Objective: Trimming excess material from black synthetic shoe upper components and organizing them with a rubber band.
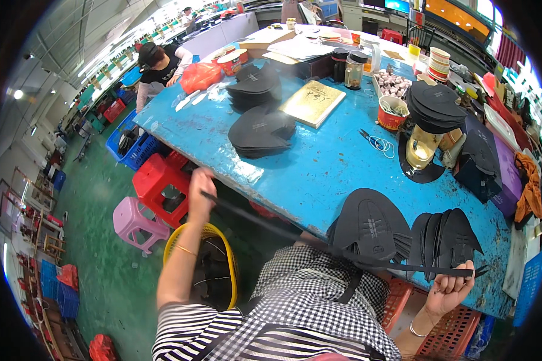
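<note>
Both my hands pull one long black strip [337,243] taut across my lap, below the blue table [319,162] edge.
My left hand [200,195] closes its fingers on the far end, my right hand [450,287] pinches the near end; I judge even tension keeps it straight. Beyond my fingers: gold flat box [314,102], red tub [392,114], orange bag [200,76].

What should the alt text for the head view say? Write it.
A person's left hand and right hand stretch a thin black strip over their lap, beside a blue table stacked with black shoe pieces. A yellow basket sits below.
</note>
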### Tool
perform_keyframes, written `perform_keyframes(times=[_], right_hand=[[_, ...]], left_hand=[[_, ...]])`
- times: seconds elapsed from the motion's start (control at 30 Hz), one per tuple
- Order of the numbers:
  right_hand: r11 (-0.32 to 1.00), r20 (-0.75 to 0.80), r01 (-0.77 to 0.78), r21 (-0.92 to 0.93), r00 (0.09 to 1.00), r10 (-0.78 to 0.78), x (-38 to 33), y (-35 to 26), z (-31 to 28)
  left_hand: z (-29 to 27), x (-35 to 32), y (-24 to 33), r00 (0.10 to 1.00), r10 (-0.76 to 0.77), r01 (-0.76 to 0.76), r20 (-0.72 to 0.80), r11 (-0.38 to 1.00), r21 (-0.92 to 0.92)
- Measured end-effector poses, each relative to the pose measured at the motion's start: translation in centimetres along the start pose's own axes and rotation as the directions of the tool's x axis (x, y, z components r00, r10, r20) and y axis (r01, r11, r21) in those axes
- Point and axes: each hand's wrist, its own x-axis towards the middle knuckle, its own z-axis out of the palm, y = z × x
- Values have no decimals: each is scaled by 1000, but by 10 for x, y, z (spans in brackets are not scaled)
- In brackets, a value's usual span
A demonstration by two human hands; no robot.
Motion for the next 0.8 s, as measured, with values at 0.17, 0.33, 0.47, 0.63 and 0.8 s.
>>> perform_keyframes(times=[0.17,0.33,0.47,0.63,0.8], right_hand=[[999,59,-34,-6,998,34,-2,14,-2],[990,-42,-119,-76,992,116,-23,34,5],[915,-176,-316,-250,944,278,-42,64,23],[487,-107,-624,-611,675,730,-34,119,74],[550,35,-743,-381,583,812,-60,143,93]], left_hand=[[17,64,230,783,619,-623,-68,776,-102],[49,51,343,609,791,-792,-50,611,18],[102,7,257,744,395,-630,539,683,369],[175,-102,196,269,-109,-755,957,593,280],[166,-113,159,379,117,-710,918,673,207]])
